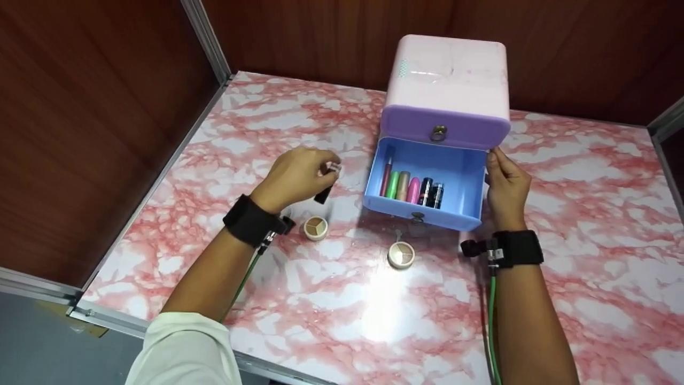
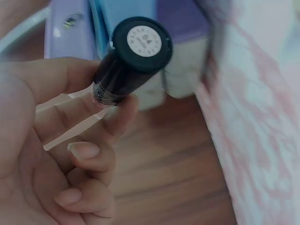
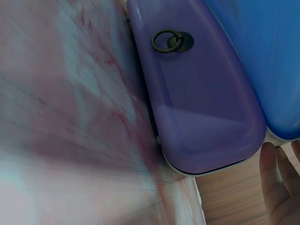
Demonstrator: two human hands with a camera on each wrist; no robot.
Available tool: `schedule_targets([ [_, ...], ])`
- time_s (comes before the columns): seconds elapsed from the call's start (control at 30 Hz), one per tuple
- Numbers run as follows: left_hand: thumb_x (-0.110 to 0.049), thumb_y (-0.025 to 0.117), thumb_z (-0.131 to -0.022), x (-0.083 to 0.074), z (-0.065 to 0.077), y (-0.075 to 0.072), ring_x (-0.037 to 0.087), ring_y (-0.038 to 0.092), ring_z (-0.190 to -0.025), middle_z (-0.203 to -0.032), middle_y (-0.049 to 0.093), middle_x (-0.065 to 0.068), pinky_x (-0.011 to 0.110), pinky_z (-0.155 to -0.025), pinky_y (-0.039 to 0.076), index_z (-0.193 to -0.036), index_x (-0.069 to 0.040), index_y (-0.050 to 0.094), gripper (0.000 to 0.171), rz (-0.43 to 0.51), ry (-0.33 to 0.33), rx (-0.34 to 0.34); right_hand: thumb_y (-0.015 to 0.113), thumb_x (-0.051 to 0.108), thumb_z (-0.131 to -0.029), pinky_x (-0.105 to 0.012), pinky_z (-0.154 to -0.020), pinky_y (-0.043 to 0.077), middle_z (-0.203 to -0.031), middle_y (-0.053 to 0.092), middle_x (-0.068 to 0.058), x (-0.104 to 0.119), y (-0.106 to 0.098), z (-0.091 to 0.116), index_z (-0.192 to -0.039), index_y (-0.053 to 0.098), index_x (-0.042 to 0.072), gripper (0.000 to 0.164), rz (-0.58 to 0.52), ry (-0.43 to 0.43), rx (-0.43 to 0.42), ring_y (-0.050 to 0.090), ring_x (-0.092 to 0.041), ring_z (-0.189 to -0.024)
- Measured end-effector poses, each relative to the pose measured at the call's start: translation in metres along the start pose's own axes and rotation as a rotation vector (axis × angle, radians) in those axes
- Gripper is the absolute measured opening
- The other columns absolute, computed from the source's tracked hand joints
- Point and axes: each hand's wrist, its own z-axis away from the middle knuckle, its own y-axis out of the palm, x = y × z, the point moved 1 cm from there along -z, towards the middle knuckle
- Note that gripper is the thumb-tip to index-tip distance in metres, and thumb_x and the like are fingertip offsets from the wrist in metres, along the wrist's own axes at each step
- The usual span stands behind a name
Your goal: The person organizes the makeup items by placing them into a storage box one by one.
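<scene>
My left hand (image 1: 299, 174) is above the table, left of the drawer box, pinching a black lipstick tube (image 1: 324, 192) between thumb and fingers. A round white label marked 04 shows on the end of this lipstick (image 2: 133, 56). At the box's right side is my right hand (image 1: 506, 184), its fingertips (image 3: 268, 159) against the side with the fingers fairly straight. The pulled-out blue drawer (image 1: 464, 176) holds a row of tubes, among them a green tube (image 1: 393, 185), a pink tube (image 1: 413, 190) and black lipsticks (image 1: 426, 191).
Two small round three-shade makeup pots, a left pot (image 1: 316, 228) and a right pot (image 1: 401, 255), lie on the marbled table (image 1: 320, 299) before the drawer. A purple drawer front (image 1: 411, 123) is above the blue drawer, another purple front (image 3: 206, 103) below. Wooden panels (image 1: 331, 43) border the table.
</scene>
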Motion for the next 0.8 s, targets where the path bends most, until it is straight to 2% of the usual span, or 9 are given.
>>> schedule_targets([
  [0.07,-0.026,0.063,-0.091,-0.011,-0.004,-0.003,0.012,0.063,-0.080,-0.091,0.071,-0.003,0.033,-0.068,0.049,-0.109,-0.017,0.073,0.023,-0.004,0.045,-0.022,0.063,0.018,-0.095,-0.021,-0.070,0.049,-0.128,0.059,-0.013,0.000,0.000,0.001,-0.125,0.063,0.009,0.031,-0.008,0.012,-0.002,0.060,-0.009,-0.081],
  [0.27,-0.027,0.063,-0.092,-0.044,-0.019,-0.010,0.009,0.064,-0.080,-0.093,0.072,-0.004,0.031,-0.066,0.049,-0.112,-0.018,0.072,0.024,0.002,0.142,-0.032,0.064,0.022,-0.095,-0.022,-0.071,0.050,-0.129,0.060,-0.009,-0.004,-0.002,0.000,-0.125,0.064,0.012,0.032,0.004,0.009,0.000,0.061,-0.010,-0.096],
  [0.47,-0.026,0.065,-0.092,-0.075,-0.034,-0.012,0.009,0.063,-0.079,-0.094,0.071,-0.004,0.026,-0.066,0.048,-0.113,-0.015,0.072,0.025,0.019,0.225,-0.019,0.063,0.019,-0.095,-0.022,-0.071,0.050,-0.128,0.060,-0.009,0.001,-0.002,0.001,-0.125,0.063,0.011,0.030,0.011,0.006,0.002,0.061,-0.009,-0.089],
  [0.5,-0.027,0.065,-0.092,-0.080,-0.036,-0.012,0.008,0.063,-0.079,-0.094,0.071,-0.004,0.025,-0.065,0.048,-0.112,-0.015,0.072,0.024,0.010,0.236,-0.017,0.062,0.018,-0.096,-0.022,-0.071,0.049,-0.128,0.061,-0.010,0.002,-0.002,0.001,-0.125,0.063,0.011,0.030,0.022,0.003,0.003,0.060,-0.010,-0.086],
  [0.7,-0.031,0.060,-0.094,-0.102,-0.049,-0.008,0.007,0.059,-0.075,-0.089,0.068,-0.007,0.027,-0.059,0.046,-0.109,-0.021,0.071,0.021,-0.095,0.268,-0.006,0.061,0.016,-0.097,-0.021,-0.073,0.051,-0.129,0.059,-0.012,0.005,0.000,0.002,-0.126,0.062,0.009,0.031,0.032,0.010,0.016,0.062,-0.011,-0.095],
  [0.8,-0.031,0.060,-0.094,-0.109,-0.056,-0.003,0.007,0.060,-0.074,-0.088,0.068,-0.008,0.026,-0.057,0.046,-0.108,-0.021,0.070,0.020,-0.096,0.273,0.007,0.062,0.017,-0.096,-0.021,-0.075,0.050,-0.129,0.059,-0.010,0.002,0.000,0.001,-0.125,0.063,0.010,0.031,0.005,0.020,0.009,0.061,-0.013,-0.106],
])
